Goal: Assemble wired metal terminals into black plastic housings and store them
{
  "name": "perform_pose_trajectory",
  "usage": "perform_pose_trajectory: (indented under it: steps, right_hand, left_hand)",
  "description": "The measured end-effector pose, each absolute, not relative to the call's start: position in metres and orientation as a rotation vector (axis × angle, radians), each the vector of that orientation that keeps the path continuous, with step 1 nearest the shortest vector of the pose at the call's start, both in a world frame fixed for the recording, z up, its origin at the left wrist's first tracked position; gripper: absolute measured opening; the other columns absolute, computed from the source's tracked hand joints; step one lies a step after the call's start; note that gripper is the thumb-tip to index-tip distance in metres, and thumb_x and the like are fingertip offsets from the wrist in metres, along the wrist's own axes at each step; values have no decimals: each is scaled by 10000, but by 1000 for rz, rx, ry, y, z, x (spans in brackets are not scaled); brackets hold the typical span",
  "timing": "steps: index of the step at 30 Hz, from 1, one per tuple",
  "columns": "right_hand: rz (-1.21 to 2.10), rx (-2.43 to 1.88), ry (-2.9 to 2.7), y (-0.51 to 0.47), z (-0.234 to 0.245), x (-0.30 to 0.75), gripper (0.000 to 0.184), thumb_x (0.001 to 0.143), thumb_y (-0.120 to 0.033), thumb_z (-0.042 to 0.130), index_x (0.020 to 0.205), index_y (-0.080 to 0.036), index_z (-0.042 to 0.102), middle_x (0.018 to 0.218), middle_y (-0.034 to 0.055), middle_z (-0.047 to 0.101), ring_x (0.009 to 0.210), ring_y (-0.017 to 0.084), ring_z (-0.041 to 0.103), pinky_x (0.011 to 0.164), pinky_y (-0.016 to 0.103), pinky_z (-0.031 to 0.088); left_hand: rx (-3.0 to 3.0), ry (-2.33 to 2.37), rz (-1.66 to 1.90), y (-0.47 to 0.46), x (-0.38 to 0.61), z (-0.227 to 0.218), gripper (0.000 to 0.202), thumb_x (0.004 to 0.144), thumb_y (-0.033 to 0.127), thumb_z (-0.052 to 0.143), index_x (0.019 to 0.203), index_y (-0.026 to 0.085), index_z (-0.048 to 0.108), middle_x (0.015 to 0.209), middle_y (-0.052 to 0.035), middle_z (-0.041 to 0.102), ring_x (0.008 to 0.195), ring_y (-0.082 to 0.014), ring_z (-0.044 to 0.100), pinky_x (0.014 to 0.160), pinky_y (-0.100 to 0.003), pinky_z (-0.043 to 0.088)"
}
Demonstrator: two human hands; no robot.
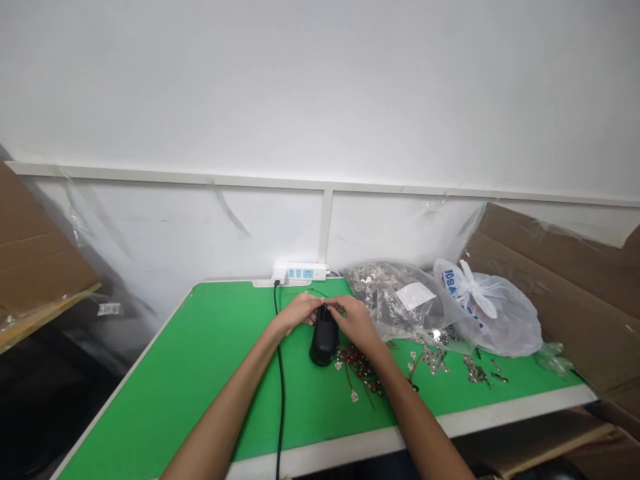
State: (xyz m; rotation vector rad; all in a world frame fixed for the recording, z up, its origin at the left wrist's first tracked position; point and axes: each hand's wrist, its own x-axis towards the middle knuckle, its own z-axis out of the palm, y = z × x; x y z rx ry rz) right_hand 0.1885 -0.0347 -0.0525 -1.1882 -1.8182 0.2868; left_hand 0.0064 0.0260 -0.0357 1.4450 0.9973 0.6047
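Both hands met at the far end of a small black cylindrical device (323,341) that stood near the middle of the green table (200,373). The left hand (295,313) came in from the left and the right hand (356,319) from the right. The fingers of each were curled inward, with their tips close together over the device's top. Whether they gripped the device itself or some small piece between them could not be told (the spot was too small and partly covered by the knuckles).

A black cable (280,387) ran from the white power strip (300,273) at the table's back edge, passed just left of the device and went off the front edge. Under the right wrist lay a tangle of red wires with metal terminals (361,368), touching the device's right side. More loose terminals (436,359) were scattered to the right of it. Behind those sat a clear bag of metal parts (395,297), and beside it a knotted white plastic bag (493,313). Cardboard sheets (560,293) leaned against the wall at the table's right end.
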Motion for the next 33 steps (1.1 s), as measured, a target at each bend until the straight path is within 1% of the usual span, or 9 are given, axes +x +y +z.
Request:
perform_pose_trajectory:
  steps: [4,7,12,19,23,26,31,33]
  right_hand:
    - [377,-1187,-1770,-34,-54,189,202,939,-165,596,1047,-225,756,996,64,792,887,215,730,845,356,585]
    - [395,-1163,-1715,-34,-54,188,170,927,-179,603,1022,-214,738,962,63,779,848,207,728,798,336,595]
    - [403,-1130,-1663,-35,-56,187,153,925,-217,594,997,-212,729,934,61,766,830,207,725,797,347,602]
    - [449,-1154,-1581,-32,-61,182,140,892,-251,606,956,-210,724,900,61,765,809,224,730,765,365,615]
    - [424,-1156,-1567,-31,-64,181,148,905,-279,597,955,-208,717,892,68,756,807,234,731,743,367,616]
    - [407,-1154,-1594,-31,-66,182,145,899,-258,590,959,-211,714,892,69,753,801,232,729,741,364,616]
    - [375,-1177,-1652,-30,-70,184,159,896,-212,581,981,-215,715,922,72,754,865,238,727,804,374,606]
    - [381,-1185,-1659,-31,-70,185,148,896,-211,585,975,-208,710,922,76,748,856,235,721,793,364,604]
  left_hand:
    - [1477,1016,581,23,9,-32,523,696,687,726,671,183,585,547,13,529,528,-118,479,530,-244,349]
    - [1491,1013,583,21,10,-31,543,688,704,724,658,182,578,551,12,530,533,-117,484,532,-244,355]
    - [1487,1005,604,21,10,-33,605,671,765,709,681,170,601,571,6,540,537,-114,475,522,-242,349]
    - [1513,992,618,19,10,-35,662,651,836,668,663,182,571,558,19,496,533,-116,449,517,-250,331]
    - [1500,1009,618,18,11,-34,683,645,863,647,669,184,578,563,11,507,537,-121,453,514,-254,331]
    - [1495,1007,626,19,10,-34,680,644,864,647,655,189,566,564,9,509,541,-126,464,509,-254,331]
    - [1535,985,618,21,11,-38,654,664,834,661,629,192,547,556,19,489,533,-119,446,502,-247,329]
    - [1549,991,612,21,12,-39,627,681,809,658,634,192,551,557,20,486,536,-120,440,506,-247,324]
